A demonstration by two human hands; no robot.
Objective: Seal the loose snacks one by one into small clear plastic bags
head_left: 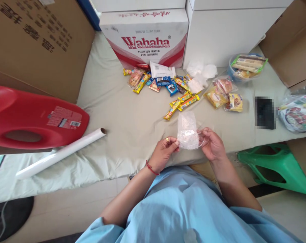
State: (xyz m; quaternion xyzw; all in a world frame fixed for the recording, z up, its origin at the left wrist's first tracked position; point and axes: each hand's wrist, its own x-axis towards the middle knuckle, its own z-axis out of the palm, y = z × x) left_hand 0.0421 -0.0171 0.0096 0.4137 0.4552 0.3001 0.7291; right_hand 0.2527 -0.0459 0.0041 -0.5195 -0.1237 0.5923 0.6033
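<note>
1. A small clear plastic bag (187, 131) is over the near edge of the grey cloth-covered counter (117, 114).
2. Behind it lies a heap of shiny little snack packets (168, 86).
3. Behind the heap stands a white-and-red cardboard box (145, 37).
4. A long white paper roll (61, 153) lies far left, just before a big red plastic stool (28, 118).
5. A round clear plastic bowl (246, 67) sits back right.

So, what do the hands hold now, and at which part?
A clear plastic bag: the left hand pinches its lower left edge, the right hand its lower right edge.
</note>
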